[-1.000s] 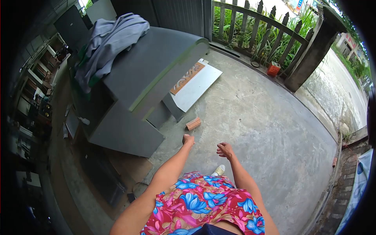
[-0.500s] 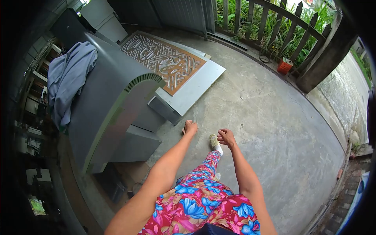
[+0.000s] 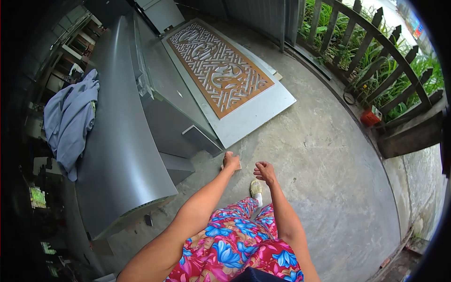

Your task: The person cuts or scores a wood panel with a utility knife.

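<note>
My left hand (image 3: 230,160) is closed around a small tan, block-like piece (image 3: 238,166), most of it hidden by the fingers. It hangs above the concrete floor, close to the near corner of a pale flat board (image 3: 249,120). On that board lies a brown panel with cut-out patterns (image 3: 225,77). My right hand (image 3: 265,172) is held out over the floor, its fingers loosely bent and apart, with nothing in it. To the left of my arms stands a large grey curved piece (image 3: 127,155), with a grey-blue cloth (image 3: 70,122) draped over it.
Concrete floor (image 3: 333,188) spreads ahead and to the right. A wooden picket fence (image 3: 371,33) with plants behind it runs along the far right, an orange-red box (image 3: 371,115) at its foot. Grey metal sheeting (image 3: 256,21) stands at the back.
My view has moved forward along the curved grey piece and turned left; the patterned panel shows more fully. The left hand still grips the tan piece, now showing more clearly.
</note>
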{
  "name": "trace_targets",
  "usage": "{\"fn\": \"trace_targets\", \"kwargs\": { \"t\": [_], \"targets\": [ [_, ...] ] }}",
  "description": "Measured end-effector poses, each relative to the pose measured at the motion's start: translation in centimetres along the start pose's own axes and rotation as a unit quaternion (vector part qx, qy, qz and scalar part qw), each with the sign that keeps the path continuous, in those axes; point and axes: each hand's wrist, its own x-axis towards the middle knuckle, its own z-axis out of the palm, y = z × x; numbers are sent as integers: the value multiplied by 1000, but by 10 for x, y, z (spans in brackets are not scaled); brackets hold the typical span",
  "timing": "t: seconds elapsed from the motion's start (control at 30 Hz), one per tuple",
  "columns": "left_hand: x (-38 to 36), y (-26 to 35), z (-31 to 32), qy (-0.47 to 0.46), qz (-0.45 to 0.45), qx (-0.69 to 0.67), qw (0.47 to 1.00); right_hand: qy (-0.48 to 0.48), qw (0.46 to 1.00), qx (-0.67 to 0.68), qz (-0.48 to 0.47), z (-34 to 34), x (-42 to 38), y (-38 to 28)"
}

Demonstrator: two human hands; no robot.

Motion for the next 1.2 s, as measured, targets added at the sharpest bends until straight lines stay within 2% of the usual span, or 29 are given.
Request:
{"fn": "trace_targets", "kwargs": {
  "t": [0.2, 0.27, 0.33, 0.47, 0.57, 0.67, 0.77, 0.9, 1.07, 1.2],
  "targets": [
    [23, -15, -6, 61, -67, -37, 995, -66, 996, -56, 28, 6, 30, -20],
    [47, -36, -2, 104, -59, -27, 992, -86, 993, -72, 35, 1, 42, -32],
    [37, -15, -3, 125, -83, -51, 987, -105, 989, -91, 43, -7, 57, -43],
    [57, -17, 19, 162, -91, -36, 982, -134, 982, -128, 46, -31, 73, -70],
    [55, 12, 41, 166, -114, -36, 979, -151, 979, -125, 55, -62, 98, -87],
    [0, 95, 54, 129, -163, -140, 968, -135, 977, -150, 64, -94, 104, -105],
    [35, 82, 98, 120, -118, -105, 980, -118, 979, -153, 72, -126, 124, -114],
    [29, 103, 123, 111, -105, -87, 984, -130, 970, -179, 98, -148, 139, -120],
    [50, 89, 126, 111, -139, -76, 981, -152, 963, -193, 109, -147, 154, -111],
    [104, 16, 131, 169, -118, 8, 978, -168, 955, -214, 114, -144, 164, -103]
  ]
}}
